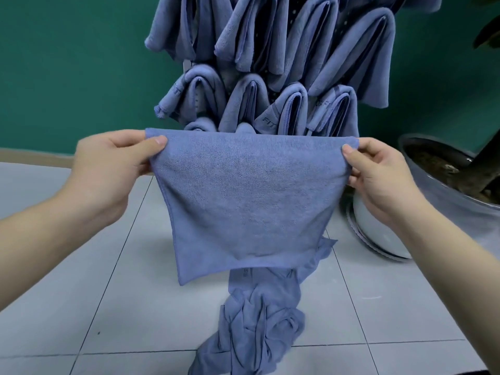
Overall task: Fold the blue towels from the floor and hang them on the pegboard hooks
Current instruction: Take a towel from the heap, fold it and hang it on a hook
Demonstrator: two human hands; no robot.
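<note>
With the left hand (108, 169) and right hand (384, 174) each pinching a top corner of the towel (243, 201) held taut at frame centre, above the pile (251, 328) on the floor, we should keep edges level before folding.

Floor (113, 280) is pale grey tile with darker grout lines, running back to a green wall. Straight below the fingers (159, 142) there's a crumpled heap of blue towels (257, 326) lying on the tiles, trailing toward the bottom edge of the view. Off to the right of the right-side fingers (349, 151), a big white plant pot (378, 226) sits on the floor on a scalloped saucer (359, 234), soil and a dark trunk showing inside. Pot and towel heap are near each other but not touching.
</note>
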